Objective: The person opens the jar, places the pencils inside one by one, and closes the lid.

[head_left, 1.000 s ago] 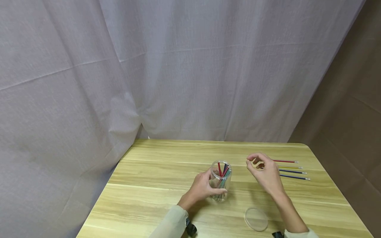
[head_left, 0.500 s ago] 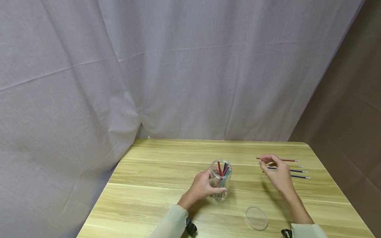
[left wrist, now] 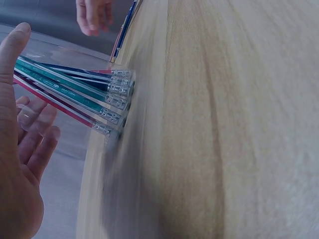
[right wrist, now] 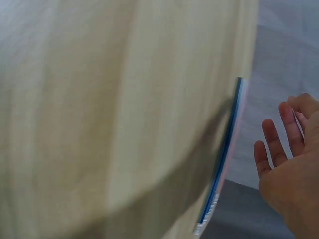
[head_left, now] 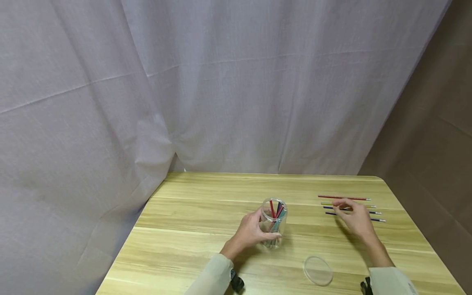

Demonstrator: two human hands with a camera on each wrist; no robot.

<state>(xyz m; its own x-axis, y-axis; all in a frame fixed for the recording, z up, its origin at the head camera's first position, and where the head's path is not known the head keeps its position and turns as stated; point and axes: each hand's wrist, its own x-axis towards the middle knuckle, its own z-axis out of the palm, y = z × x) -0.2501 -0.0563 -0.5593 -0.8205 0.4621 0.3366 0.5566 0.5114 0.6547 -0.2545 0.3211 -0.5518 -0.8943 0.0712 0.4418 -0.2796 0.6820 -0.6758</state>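
My left hand (head_left: 250, 230) grips a clear round jar (head_left: 273, 220) that stands upright, its top uncovered, with the thumb along the near side. Red, dark blue and green pencils (left wrist: 65, 89) lean inside it, their silver eraser ends at the bottom. My right hand (head_left: 355, 217) hovers above a row of pencils and holds nothing; its fingers are loosely bent. In that row lie a red pencil (head_left: 341, 197), a yellow pencil (head_left: 326, 203) and two dark blue pencils (head_left: 376, 212), partly hidden by the hand. A blue pencil (right wrist: 227, 144) shows below the right hand in the right wrist view.
A clear round lid (head_left: 318, 271) lies flat on the wooden table (head_left: 177, 250) between the forearms, near the front. Grey cloth (head_left: 236, 102) hangs behind the table's back edge and on the left; brown cloth (head_left: 435, 135) hangs on the right.
My right hand has moved right and lower, from beside the jar to over the row, baring the left ends of the pencils. The left hand and jar have stayed put.
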